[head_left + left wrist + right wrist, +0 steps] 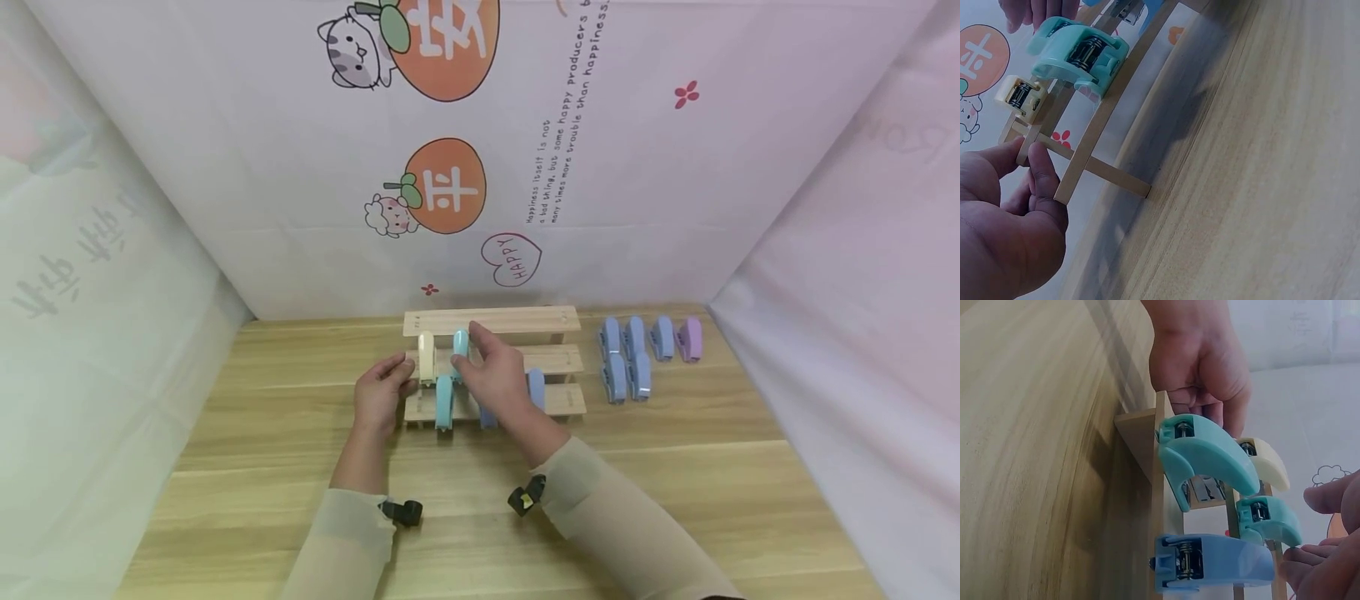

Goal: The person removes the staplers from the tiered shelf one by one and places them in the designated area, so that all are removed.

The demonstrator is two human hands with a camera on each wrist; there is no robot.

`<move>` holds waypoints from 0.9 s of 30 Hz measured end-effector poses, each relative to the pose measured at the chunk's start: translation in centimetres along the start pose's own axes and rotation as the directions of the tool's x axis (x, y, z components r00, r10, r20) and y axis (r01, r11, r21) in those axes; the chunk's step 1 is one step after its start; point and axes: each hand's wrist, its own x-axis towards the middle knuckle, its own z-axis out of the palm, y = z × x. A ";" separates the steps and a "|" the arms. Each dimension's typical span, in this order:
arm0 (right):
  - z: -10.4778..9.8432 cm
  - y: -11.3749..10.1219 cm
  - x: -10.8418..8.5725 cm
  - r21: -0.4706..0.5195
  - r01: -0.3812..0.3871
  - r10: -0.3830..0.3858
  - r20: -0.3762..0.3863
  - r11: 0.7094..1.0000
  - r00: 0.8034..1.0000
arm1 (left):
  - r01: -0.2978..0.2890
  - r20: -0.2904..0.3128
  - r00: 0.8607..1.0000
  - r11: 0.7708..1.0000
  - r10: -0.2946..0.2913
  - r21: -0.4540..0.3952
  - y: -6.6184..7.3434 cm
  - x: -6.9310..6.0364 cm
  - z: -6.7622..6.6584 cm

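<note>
A three-tier wooden rack (492, 322) stands on the table, with plastic spring clips set along its two lower tiers. My left hand (381, 396) pinches the rack's left end between thumb and fingers. On the middle tier sit a cream clip (426, 358) and a teal clip (461, 342). The right hand (498, 375) is at this teal clip, thumb and fingers extended around its tip; firm contact cannot be made out. The front tier bears another teal clip (444, 402), a blue clip (488, 417) partly hidden under the right hand, and a second blue clip (536, 387).
Right of the rack lie several blue clips (634, 337) in two rows, with a purple clip (690, 339) at the far end. A printed white cloth (600, 267) rises behind the wooden table (300, 367), and pale cloth walls flank both sides.
</note>
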 end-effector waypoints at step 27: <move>1.9 0.4 0.5 -0.101 0.056 -0.056 0.005 0.993 0.998 | -0.001 0.008 1.000 1.000 0.000 0.014 -0.1 0.1 -0.1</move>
